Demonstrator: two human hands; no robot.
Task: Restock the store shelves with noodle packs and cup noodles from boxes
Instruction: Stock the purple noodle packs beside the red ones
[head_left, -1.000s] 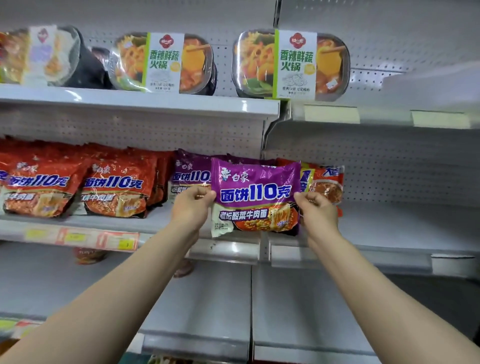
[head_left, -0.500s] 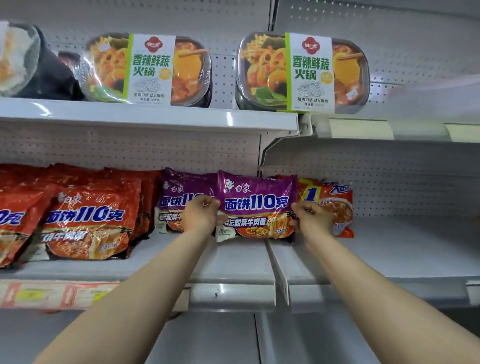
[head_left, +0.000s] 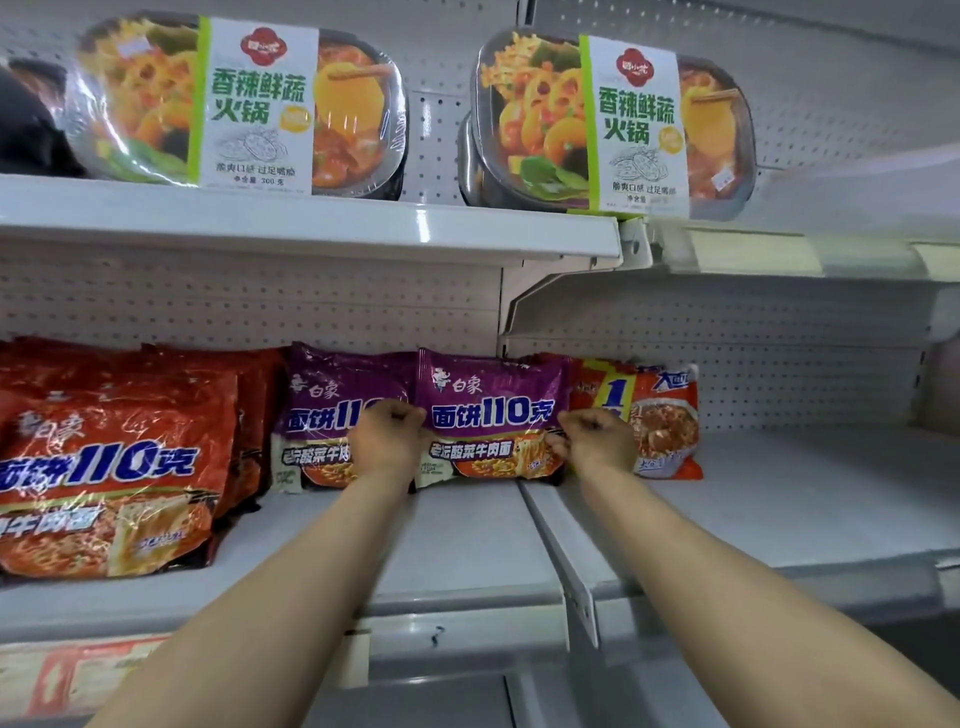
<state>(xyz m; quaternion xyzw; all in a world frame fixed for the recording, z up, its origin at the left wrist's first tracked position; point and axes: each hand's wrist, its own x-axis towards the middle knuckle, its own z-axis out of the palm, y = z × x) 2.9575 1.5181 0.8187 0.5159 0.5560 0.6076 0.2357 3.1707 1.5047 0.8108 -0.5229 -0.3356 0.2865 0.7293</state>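
A purple noodle pack (head_left: 491, 415) stands upright at the back of the middle shelf (head_left: 467, 540). My left hand (head_left: 387, 441) grips its left edge and my right hand (head_left: 597, 441) grips its right edge, fingers curled. Its bottom edge touches the shelf. A second purple pack (head_left: 332, 410) stands just left of it, partly hidden behind my left hand. An orange-red pack (head_left: 660, 421) stands right of my right hand.
Stacks of red noodle packs (head_left: 114, 467) fill the shelf's left part. Two hotpot trays (head_left: 244, 104) (head_left: 613, 124) stand on the upper shelf (head_left: 311, 228). The shelf section to the right (head_left: 779, 493) is bare. A divider edge (head_left: 566, 561) runs between the two sections.
Both hands carried the purple pack up and back from the shelf's front to its rear, setting it beside the other purple pack. The camera moved closer.
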